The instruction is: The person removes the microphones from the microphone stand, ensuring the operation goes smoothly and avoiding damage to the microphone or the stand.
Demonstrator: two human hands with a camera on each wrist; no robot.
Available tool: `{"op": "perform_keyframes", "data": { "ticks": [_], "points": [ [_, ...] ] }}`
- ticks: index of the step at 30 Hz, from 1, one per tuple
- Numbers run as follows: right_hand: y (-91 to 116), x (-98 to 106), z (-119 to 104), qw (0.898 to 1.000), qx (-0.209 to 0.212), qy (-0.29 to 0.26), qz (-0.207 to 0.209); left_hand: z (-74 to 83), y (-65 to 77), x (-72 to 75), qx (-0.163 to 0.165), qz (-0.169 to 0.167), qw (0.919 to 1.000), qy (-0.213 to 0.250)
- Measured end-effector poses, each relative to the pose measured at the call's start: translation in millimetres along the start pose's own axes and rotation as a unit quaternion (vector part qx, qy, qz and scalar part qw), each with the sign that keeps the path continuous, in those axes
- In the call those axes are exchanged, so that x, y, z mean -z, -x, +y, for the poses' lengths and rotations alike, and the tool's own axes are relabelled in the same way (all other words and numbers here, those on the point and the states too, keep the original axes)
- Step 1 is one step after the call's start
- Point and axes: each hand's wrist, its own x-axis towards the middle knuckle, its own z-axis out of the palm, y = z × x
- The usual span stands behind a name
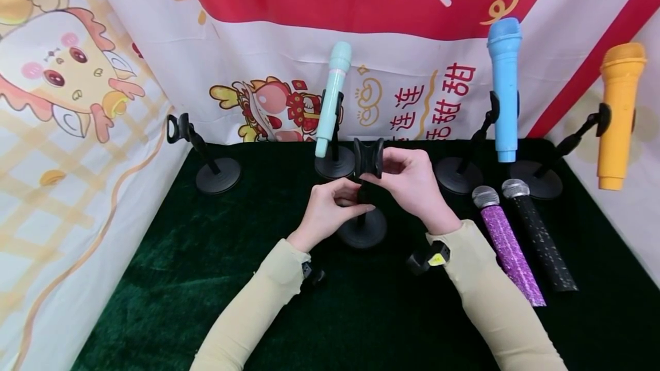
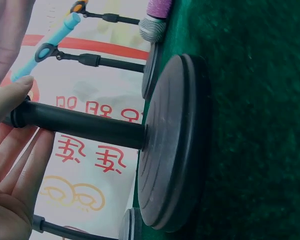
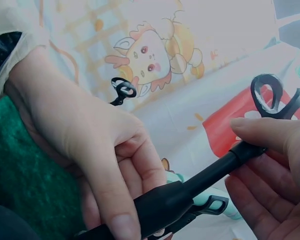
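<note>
A black desktop microphone stand stands upright before me, its round base (image 1: 363, 232) flat on the green cloth. My left hand (image 1: 330, 210) grips the pole low down, with the thumb across a thicker collar (image 3: 165, 206) in the right wrist view. Higher up, my right hand (image 1: 416, 181) pinches the narrow upper rod just below the clip (image 1: 368, 159). That clip holds no microphone; its looped prongs (image 3: 266, 95) show in the right wrist view. The lower pole (image 2: 90, 122) runs bare from the left fingers to the base in the left wrist view.
Behind, a stand holds a mint microphone (image 1: 332, 99). To the right, stands hold blue (image 1: 505, 90) and orange (image 1: 620, 116) microphones. Purple (image 1: 510, 248) and black (image 1: 541, 239) microphones lie beside my right forearm. Another stand (image 1: 216, 175) with a bare clip is at left.
</note>
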Motion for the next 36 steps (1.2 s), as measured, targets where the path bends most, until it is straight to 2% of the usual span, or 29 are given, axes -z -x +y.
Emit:
{"op": "perform_keyframes", "data": {
  "ticks": [7,13,17,24,36],
  "points": [
    [2.0,-4.9,-0.1,1.000,0.007,-0.002,0.022,0.3,0.1,-0.6,0.007,0.004,1.0000,0.001],
    [1.4,-6.6,-0.1,0.999,0.025,0.022,0.023,-0.8,-0.2,-0.8,0.005,0.004,1.0000,-0.001],
    [1.8,-4.8,0.9,0.999,0.031,0.026,0.015,-0.2,-0.1,-0.3,0.004,0.003,1.0000,-0.005],
    [0.4,1.5,3.6,1.000,0.013,0.011,-0.015,0.6,0.6,-1.0,0.007,0.000,1.0000,0.000],
    [-0.2,1.2,4.6,1.000,0.006,-0.003,-0.024,0.3,0.9,-1.4,0.016,0.006,0.9999,0.001]
  ]
}}
